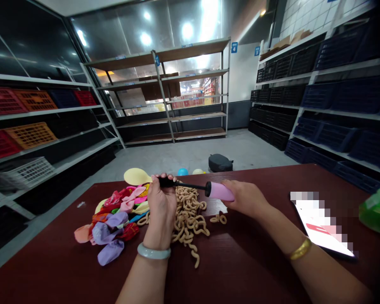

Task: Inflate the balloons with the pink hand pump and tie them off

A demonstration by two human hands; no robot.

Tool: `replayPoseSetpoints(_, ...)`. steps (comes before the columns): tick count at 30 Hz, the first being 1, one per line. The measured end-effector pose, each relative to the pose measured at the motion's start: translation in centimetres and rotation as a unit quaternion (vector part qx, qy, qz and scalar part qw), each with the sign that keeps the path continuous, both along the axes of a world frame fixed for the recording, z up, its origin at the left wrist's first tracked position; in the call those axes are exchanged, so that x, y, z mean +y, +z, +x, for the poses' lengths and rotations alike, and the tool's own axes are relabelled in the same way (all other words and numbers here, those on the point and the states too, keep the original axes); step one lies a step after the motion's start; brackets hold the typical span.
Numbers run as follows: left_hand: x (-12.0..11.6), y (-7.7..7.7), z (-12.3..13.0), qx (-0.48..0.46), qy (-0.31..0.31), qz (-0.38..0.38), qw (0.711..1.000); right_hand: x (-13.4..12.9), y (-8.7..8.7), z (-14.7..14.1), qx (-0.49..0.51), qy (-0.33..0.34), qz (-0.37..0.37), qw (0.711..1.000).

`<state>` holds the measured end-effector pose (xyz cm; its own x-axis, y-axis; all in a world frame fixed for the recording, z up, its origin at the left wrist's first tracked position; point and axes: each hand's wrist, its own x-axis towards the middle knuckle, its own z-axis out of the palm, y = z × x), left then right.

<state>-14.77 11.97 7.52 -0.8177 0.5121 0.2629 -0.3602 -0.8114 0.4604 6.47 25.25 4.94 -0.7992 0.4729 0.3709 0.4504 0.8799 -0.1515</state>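
Note:
A balloon hand pump [218, 191], pink with a black rod and end, spans the gap between my hands. My left hand [162, 202] is closed around the black end, where a pale yellow balloon [136, 176] sticks out, small and rounded. My right hand [245, 196] grips the pink barrel, and the black rod shows between the two parts. Limp balloons [109, 228] in purple, red, pink and other colours lie heaped to the left. Beneath and beside my left hand is a pile of beige curly pieces [190, 219]; a few small rings lie right of it.
The dark red table [240, 266] carries a partly pixelated phone-like device [316, 228] at right, with a green object [378, 209] beyond. Past the far edge are a blue ball-like thing [183, 172] and a dark bag [220, 163]. Shelves with crates [31, 135] line the sides.

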Motion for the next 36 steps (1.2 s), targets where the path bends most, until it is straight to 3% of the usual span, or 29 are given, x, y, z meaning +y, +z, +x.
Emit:
replayPoseSetpoints(7, 1.3, -0.9, 4.7, 0.046, -0.058, -0.073, 0.995, -1.5, 0.7, -0.2, -0.003, 0.012, -0.007, 1.0)
replayPoseSetpoints(12, 1.8, -1.3, 6.3, 0.025, -0.082, -0.093, 0.992, -2.0, 1.0, -0.2, -0.018, 0.002, -0.019, 1.0)
replayPoseSetpoints(17, 1.3, -1.0, 6.0, 0.009, -0.084, -0.033, 0.996, -3.1, 1.0, -0.7, -0.021, 0.016, -0.04, 0.999)
replayPoseSetpoints(22, -0.1, 0.5, 3.9, 0.007, -0.091, -0.008, 0.996, -3.1, 1.0, -1.0, -0.019, 0.028, -0.08, 0.996)
replayPoseSetpoints(29, -2.3, 2.1, -0.7, 0.016, 0.006, 0.044, 0.999, -1.5, 1.1, -0.3, -0.026, 0.055, -0.093, 0.994)
replayPoseSetpoints(32, -2.1, 1.9, -0.3, 0.017, 0.017, 0.047, 0.999, -1.5, 0.8, -0.4, -0.022, 0.044, -0.08, 0.996)
replayPoseSetpoints(36, -0.7, 1.0, 2.3, 0.019, -0.013, 0.027, 0.999, -2.2, 0.5, -0.8, -0.013, 0.033, -0.063, 0.997)
